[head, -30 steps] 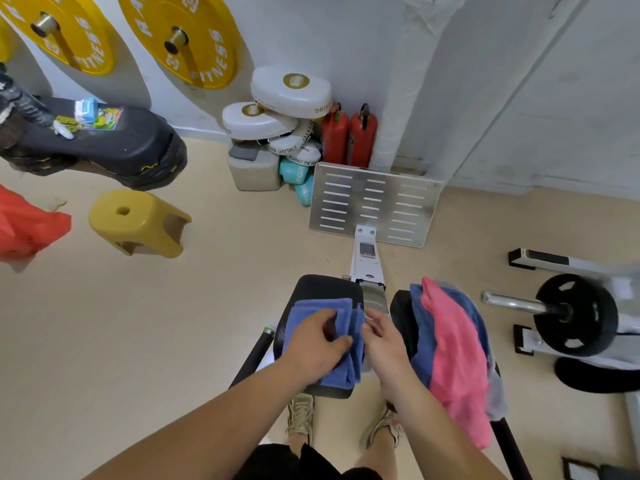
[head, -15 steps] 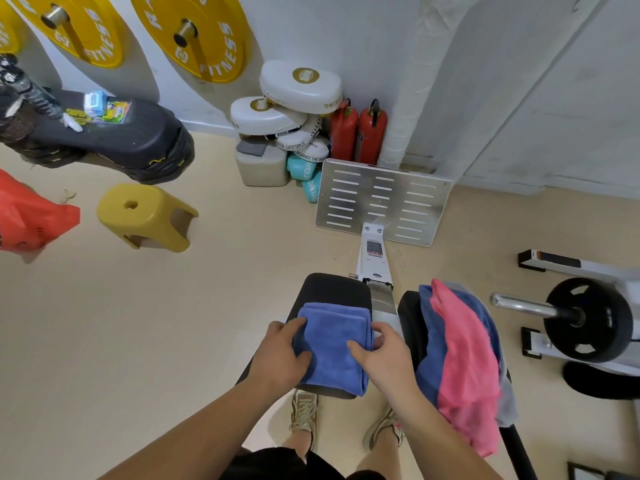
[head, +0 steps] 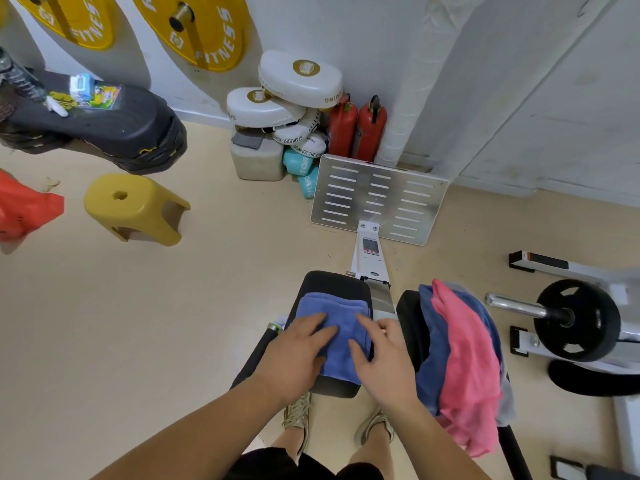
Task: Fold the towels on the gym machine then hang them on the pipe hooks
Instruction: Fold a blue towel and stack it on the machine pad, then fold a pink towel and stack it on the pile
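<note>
A folded blue towel [head: 341, 327] lies on the left black pad [head: 334, 282] of the gym machine. My left hand [head: 294, 355] rests flat on the towel's left side, fingers straight. My right hand [head: 384, 358] lies flat on its right side, the thumb across the cloth. Over the right black pad [head: 408, 320] hangs a loose heap: a pink towel [head: 464, 362] on top of a darker blue towel [head: 433, 344], with a grey one showing at the lower right edge. A white wrapped pipe [head: 412, 98] runs up the wall behind; no hooks are visible.
The machine's metal footplate [head: 377, 199] stands ahead on the floor. A yellow stool [head: 131, 209] lies to the left, boxing pads [head: 298, 81] and two red extinguishers [head: 356, 126] stand against the wall. A barbell plate [head: 575, 320] sits at the right. My feet are under the pad.
A second ago my hands were turning the towel's right edge over. Both hands have since flattened onto the folded towel, the left one moving from its left edge onto the top.
</note>
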Demonstrator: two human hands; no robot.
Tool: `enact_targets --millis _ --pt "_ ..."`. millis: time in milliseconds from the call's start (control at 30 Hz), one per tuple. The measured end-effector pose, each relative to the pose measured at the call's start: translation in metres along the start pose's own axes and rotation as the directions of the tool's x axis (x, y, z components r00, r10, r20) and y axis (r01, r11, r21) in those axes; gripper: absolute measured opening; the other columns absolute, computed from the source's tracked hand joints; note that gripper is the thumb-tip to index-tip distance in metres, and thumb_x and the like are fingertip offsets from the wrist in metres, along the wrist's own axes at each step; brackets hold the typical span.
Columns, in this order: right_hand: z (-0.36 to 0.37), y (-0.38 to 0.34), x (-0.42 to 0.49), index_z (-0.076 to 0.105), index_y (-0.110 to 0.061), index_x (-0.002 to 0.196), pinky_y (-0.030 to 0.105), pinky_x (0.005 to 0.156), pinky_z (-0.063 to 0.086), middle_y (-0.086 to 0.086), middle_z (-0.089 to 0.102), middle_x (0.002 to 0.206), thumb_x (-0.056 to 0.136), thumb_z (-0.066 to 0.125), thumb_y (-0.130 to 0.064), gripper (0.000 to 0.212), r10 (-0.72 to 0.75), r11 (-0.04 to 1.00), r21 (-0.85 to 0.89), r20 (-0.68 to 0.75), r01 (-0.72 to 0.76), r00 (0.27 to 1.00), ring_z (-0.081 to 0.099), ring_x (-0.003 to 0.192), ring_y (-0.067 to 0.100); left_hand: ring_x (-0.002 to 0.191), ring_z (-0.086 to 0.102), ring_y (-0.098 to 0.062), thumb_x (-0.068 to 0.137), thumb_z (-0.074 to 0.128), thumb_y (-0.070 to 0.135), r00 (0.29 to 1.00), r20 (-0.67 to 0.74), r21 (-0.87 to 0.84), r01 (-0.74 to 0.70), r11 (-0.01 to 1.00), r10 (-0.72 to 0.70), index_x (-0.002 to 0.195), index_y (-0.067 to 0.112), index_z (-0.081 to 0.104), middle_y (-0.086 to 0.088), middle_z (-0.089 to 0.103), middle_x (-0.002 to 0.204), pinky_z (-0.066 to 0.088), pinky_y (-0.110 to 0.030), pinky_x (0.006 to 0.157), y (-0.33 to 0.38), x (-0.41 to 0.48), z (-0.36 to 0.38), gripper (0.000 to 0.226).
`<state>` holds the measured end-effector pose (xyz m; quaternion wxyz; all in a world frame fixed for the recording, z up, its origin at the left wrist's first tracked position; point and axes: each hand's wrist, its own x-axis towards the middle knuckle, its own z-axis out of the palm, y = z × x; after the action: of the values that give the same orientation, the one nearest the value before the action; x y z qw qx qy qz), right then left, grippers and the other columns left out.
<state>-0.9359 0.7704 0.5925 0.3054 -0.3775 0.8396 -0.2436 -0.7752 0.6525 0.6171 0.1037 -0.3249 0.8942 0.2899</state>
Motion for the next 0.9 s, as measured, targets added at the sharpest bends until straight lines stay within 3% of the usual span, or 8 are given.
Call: enact_targets --millis 133,300,467,567,633,700,833,900 --pt "0.004 0.013 -0.007 0.042 -0.038 0.151 0.031 0.102 0.048 -0.011 0.036 0.137 0.091 0.056 -0.050 0.063 -0.078 0.978 -0.177 0.178 0.110 0.981 0.037 0.128 0.013 0.155 0.022 -0.022 0.098 0.061 0.028 0.995 0.092 0.073 0.018 0.997 -0.025 0.156 0.033 0.035 0.003 0.020 0.169 0.043 -0.036 0.115 -0.002 0.002 0.005 0.064" --pt "0.001 0.018 -0.007 0.028 -0.049 0.154 0.036 0.100 0.051 -0.011 0.032 0.143 0.093 0.055 -0.057 0.067 -0.011 0.973 -0.222 0.210 0.059 0.978 0.039 0.131 0.014 0.151 0.025 -0.020 0.094 0.064 0.030 0.994 0.104 0.130 0.031 0.991 -0.045 0.153 0.036 0.031 0.006 0.020 0.166 0.052 -0.036 0.105 0.003 0.008 0.002 0.067" --pt "-0.023 0.009 -0.027 0.042 -0.037 0.150 0.034 0.105 0.048 -0.015 0.046 0.136 0.097 0.058 -0.043 0.056 0.053 0.997 0.039 0.172 -0.061 0.984 0.049 0.128 0.007 0.154 0.023 -0.028 0.089 0.067 0.026 0.990 0.114 0.166 0.069 0.984 -0.088 0.150 0.025 0.042 -0.005 0.022 0.167 0.038 -0.038 0.119 0.025 0.007 -0.005 0.066" --pt "-0.053 0.019 -0.052 0.058 -0.029 0.137 0.035 0.099 0.053 -0.019 0.058 0.122 0.097 0.062 -0.030 0.039 0.144 0.972 0.177 0.060 -0.152 0.988 0.060 0.113 0.001 0.145 0.042 -0.040 0.072 0.074 0.024 0.999 0.011 0.192 -0.039 0.981 0.038 0.128 0.019 0.065 -0.018 0.044 0.156 0.043 -0.048 0.113 0.055 0.008 0.001 0.058" --pt "-0.077 0.031 -0.067 0.066 -0.025 0.124 0.035 0.083 0.061 -0.015 0.068 0.102 0.098 0.062 -0.023 0.027 0.228 0.937 0.270 0.008 -0.221 0.974 0.069 0.091 0.002 0.134 0.054 -0.038 0.068 0.070 0.018 0.985 -0.056 0.054 -0.162 0.985 0.165 0.117 0.019 0.069 -0.014 0.055 0.146 0.053 -0.047 0.103 0.080 0.009 0.015 0.049" --pt "-0.103 0.044 -0.080 0.069 -0.023 0.108 0.027 0.066 0.060 -0.010 0.071 0.084 0.099 0.061 -0.014 0.015 0.315 0.896 0.338 -0.031 -0.286 0.949 0.071 0.074 0.000 0.127 0.056 -0.024 0.079 0.061 0.020 0.985 -0.019 -0.135 -0.170 0.976 0.169 0.117 0.023 0.066 -0.002 0.057 0.140 0.055 -0.041 0.097 0.116 0.007 0.024 0.038" --pt "-0.143 0.090 -0.104 0.071 -0.023 0.109 0.014 0.079 0.052 -0.009 0.073 0.100 0.096 0.066 -0.013 0.017 0.414 0.845 0.393 -0.053 -0.362 0.909 0.068 0.092 0.000 0.097 0.062 -0.012 0.086 0.059 0.020 0.988 0.131 -0.425 -0.016 0.905 0.079 0.105 0.024 0.069 0.006 0.064 0.104 0.053 -0.036 0.090 0.177 0.010 0.045 0.022" --pt "-0.160 0.111 -0.113 0.075 -0.025 0.106 0.025 0.083 0.058 -0.007 0.077 0.095 0.093 0.069 -0.017 0.016 0.439 0.827 0.411 -0.046 -0.383 0.897 0.071 0.089 0.007 0.093 0.063 -0.015 0.086 0.065 0.022 0.992 0.120 -0.489 0.093 0.867 -0.038 0.108 0.020 0.068 0.004 0.065 0.102 0.054 -0.037 0.089 0.200 0.018 0.057 0.022"
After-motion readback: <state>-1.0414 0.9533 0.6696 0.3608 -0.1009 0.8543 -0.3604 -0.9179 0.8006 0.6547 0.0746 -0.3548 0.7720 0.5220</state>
